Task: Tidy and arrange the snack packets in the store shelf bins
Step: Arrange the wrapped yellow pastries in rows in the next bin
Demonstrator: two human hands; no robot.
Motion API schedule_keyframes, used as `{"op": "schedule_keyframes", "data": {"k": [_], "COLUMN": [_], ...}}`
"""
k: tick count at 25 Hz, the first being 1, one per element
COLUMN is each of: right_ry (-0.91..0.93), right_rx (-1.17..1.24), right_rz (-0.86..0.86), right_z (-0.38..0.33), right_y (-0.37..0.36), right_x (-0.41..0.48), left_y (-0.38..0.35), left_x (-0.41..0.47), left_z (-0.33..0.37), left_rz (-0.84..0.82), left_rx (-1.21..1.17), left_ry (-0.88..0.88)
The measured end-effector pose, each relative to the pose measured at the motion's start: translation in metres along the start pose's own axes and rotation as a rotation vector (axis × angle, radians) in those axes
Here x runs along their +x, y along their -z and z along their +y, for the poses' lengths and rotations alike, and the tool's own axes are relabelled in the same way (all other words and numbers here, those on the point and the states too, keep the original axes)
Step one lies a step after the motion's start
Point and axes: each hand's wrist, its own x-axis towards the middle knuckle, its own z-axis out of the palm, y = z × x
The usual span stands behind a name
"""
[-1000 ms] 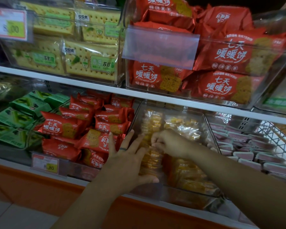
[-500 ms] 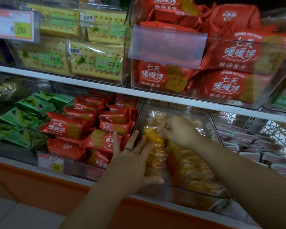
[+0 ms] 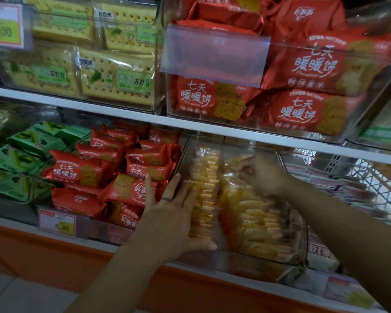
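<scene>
A clear plastic bin (image 3: 300, 233) on the lower shelf holds two rows of small yellow snack packets (image 3: 253, 220). My left hand (image 3: 172, 213) lies flat with straight fingers against the left row of packets (image 3: 204, 186), thumb along the bin's front. My right hand (image 3: 261, 173) reaches into the back of the bin over the right row, its fingers curled down among the packets; whether it pinches one is hidden.
Left of the bin lie red biscuit packets (image 3: 81, 170), then green packets (image 3: 20, 159). Above, the upper shelf (image 3: 133, 119) carries bins of yellow crackers (image 3: 113, 77) and large red packets (image 3: 303, 109). Pink packets (image 3: 352, 190) sit in a wire basket at right.
My right hand has moved from the front-middle of the bin up and back to its rear right. My left hand stays pressed against the left row.
</scene>
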Motion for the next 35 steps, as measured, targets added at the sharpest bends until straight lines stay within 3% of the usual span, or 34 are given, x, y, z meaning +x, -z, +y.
{"op": "schedule_keyframes", "data": {"k": [2,9,13,16,20,24,28,30,33,35], "right_ry": [-0.007,-0.091,0.029,0.103,0.042,-0.073,-0.141,-0.154,-0.166,-0.171], "right_rx": [-0.139,-0.159,-0.283,-0.07,-0.006,-0.052,-0.078,-0.045,-0.179,-0.236], "right_rz": [-0.067,-0.33,-0.103,0.086,-0.05,-0.001,-0.368,-0.515,-0.555,-0.489], "right_z": [0.009,0.017,0.011,0.007,0.009,0.007,0.006,0.005,0.008,0.011], "right_y": [-0.007,0.004,-0.002,0.007,-0.008,-0.007,0.006,0.014,0.009,0.002], "right_x": [-0.002,0.004,-0.007,-0.015,-0.013,0.001,0.005,0.005,0.007,0.004], "left_y": [-0.007,-0.011,-0.012,-0.012,-0.012,-0.004,-0.001,-0.007,-0.011,-0.006], "left_x": [0.005,0.003,0.002,0.002,0.003,0.002,-0.001,0.001,-0.001,-0.002], "left_z": [0.0,0.001,0.001,-0.001,-0.001,0.001,0.001,-0.004,-0.011,-0.013], "left_rz": [-0.004,0.036,0.056,0.081,0.043,0.096,0.068,0.142,0.297,0.321], "left_rx": [-0.007,-0.019,-0.021,-0.02,-0.012,0.047,-0.033,0.006,0.105,0.083], "left_ry": [-0.007,0.044,0.045,0.037,0.047,-0.034,0.0,-0.027,-0.109,-0.136]}}
